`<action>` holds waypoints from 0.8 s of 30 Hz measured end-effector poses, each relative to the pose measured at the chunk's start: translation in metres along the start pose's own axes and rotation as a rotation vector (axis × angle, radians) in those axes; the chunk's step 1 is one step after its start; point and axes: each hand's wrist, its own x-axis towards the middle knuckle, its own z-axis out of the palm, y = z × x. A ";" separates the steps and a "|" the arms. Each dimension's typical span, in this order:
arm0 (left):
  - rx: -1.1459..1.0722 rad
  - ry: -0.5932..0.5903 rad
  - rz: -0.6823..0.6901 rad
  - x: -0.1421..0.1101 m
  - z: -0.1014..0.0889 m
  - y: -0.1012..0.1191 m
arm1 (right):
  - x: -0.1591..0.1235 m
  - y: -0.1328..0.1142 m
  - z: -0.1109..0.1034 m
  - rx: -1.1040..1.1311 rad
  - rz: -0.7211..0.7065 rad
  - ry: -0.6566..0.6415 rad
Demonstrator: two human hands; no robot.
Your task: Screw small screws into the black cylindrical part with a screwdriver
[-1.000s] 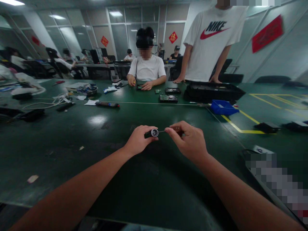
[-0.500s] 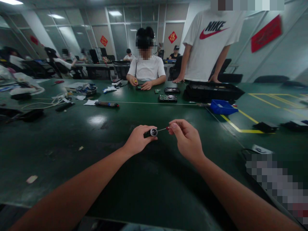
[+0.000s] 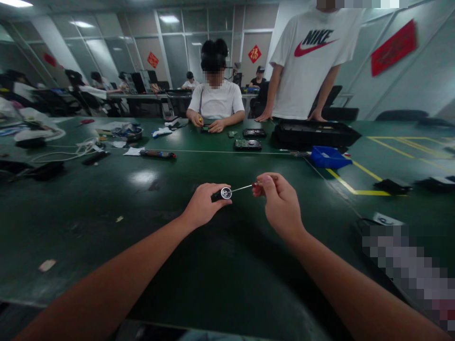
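- One black cylinder with a silvery ringed end (image 3: 226, 193) is sitting in the left hand (image 3: 201, 207), over the green tabletop (image 3: 199, 279); this grip is curving around it from above and below, hiding most of its body.
- The right hand (image 3: 283, 201) is pinching a thin-shafted driver (image 3: 254, 184), its grip closing fingers and thumb on the reddish handle and covering much of it.
- The driver's shaft is slanting down to the ringed end; whether its tip is going inside or only touching the edge, I cannot tell.
- Beyond the hands, an opened device with a green board (image 3: 248, 144) is lying near a second dark device (image 3: 254, 133).
- To the right of these, a long black case (image 3: 314, 133) is standing behind a blue tray (image 3: 329, 157).
- To the left, a pen-like tool (image 3: 158, 154) is lying against white paper (image 3: 133, 151), and a pale cable (image 3: 66, 156) is looping farther left.
- Across the tabletop, a seated person (image 3: 216, 102) is handling a small dark object, while a standing person (image 3: 309, 71) is leaning on both hands behind the case.
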 end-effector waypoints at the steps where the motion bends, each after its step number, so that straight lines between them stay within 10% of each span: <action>1: -0.001 0.003 0.001 0.000 0.000 0.000 | -0.002 -0.001 0.000 -0.048 -0.026 -0.012; 24: -0.035 -0.035 0.040 -0.002 0.001 -0.002 | -0.006 -0.007 -0.003 -0.604 -0.323 0.003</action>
